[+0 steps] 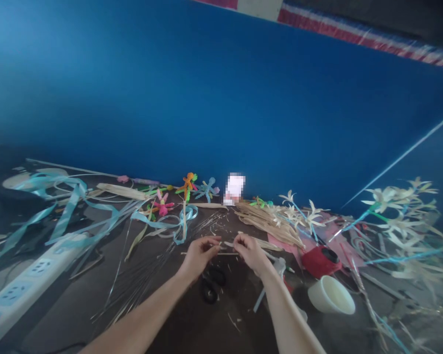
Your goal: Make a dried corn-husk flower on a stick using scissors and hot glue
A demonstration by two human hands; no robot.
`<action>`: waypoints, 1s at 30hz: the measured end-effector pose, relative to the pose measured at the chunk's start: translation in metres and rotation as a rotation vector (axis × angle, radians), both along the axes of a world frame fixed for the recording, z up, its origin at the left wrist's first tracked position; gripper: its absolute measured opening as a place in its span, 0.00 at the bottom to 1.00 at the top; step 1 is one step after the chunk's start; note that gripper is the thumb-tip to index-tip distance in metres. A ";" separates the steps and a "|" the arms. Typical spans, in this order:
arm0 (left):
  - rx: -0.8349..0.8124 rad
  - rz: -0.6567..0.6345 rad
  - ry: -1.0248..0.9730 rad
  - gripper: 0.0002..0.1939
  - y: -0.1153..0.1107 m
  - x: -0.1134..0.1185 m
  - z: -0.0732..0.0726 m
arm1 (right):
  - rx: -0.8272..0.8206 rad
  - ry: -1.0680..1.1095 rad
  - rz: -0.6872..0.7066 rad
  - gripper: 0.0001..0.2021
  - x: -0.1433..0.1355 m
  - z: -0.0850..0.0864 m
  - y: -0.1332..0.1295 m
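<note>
Scissors (211,283) lie between power strip (28,284), left, and cup (320,296), right.

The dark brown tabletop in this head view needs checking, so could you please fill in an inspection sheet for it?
Surface: dark brown flat tabletop, pale scraps scattered on it.
Work items: small flat pale strip; black scissors with looped handles.
Clutter: shiny light-blue ribbon left; flat tan dried-leaf bundle and round cream cup right.
Hands: right hand pinches the strip; left hand beside it, grip unclear.
Cables: apparent thin black cord bottom left; long white plastic power strip left.
Surroundings: smooth blue wall behind.
</note>
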State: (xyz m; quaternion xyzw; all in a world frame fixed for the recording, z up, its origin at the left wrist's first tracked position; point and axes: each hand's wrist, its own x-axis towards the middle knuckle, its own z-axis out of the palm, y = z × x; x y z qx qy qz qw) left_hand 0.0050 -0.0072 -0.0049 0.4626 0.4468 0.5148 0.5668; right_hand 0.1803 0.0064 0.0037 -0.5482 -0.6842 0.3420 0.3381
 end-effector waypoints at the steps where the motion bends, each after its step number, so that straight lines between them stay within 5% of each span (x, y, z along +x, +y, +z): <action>1: -0.003 -0.029 -0.005 0.07 -0.001 0.001 0.000 | -0.057 0.055 0.023 0.06 0.000 0.001 -0.002; 11: -0.081 -0.185 0.021 0.09 -0.008 0.006 -0.008 | -0.399 0.465 0.115 0.05 -0.005 0.006 -0.011; 30: -0.079 -0.162 -0.044 0.13 -0.003 0.004 -0.010 | -0.199 0.477 0.001 0.14 -0.022 -0.006 -0.013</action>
